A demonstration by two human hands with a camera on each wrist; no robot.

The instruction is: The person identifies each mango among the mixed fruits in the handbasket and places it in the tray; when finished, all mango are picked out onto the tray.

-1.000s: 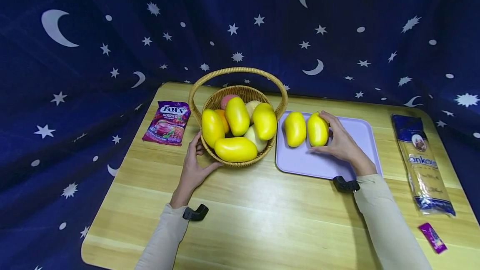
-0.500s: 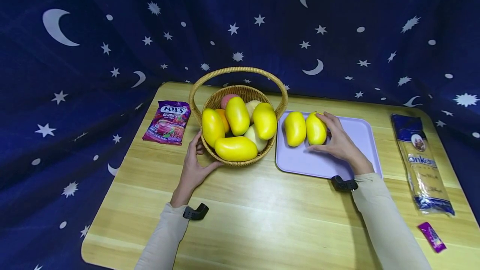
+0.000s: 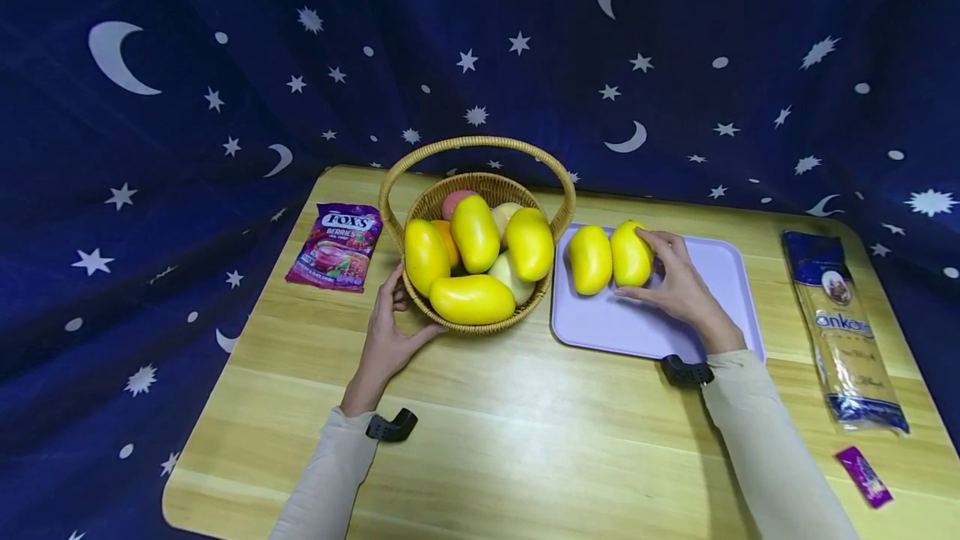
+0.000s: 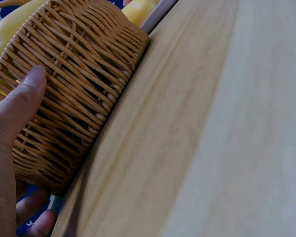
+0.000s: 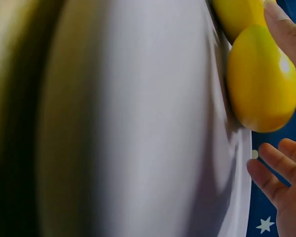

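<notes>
Fingers [image 3: 386, 288] hold basket [image 4: 84, 74] on table [image 3: 525, 440] before starry cloth [image 3: 450, 15].

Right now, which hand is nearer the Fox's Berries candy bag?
Left. The left hand grips the wicker basket, beside the near right corner of the Fox's Berries candy bag. The right hand is past the basket, at a mango on the lilac tray.

The left sleeve [image 3: 322, 477] is showing plain, pale beige cloth, running long and creasing softly near its end. The right sleeve [image 3: 772, 440] is matching it in colour and length, as far as I am seeing from here. Both are leaving the left hand [image 3: 387, 342] and the right hand [image 3: 684, 294] bare. A black left wrist unit [image 3: 392, 425] is presenting a short, bent outline; the right wrist unit [image 3: 687, 371], equally black, is jutting out similarly.
</notes>
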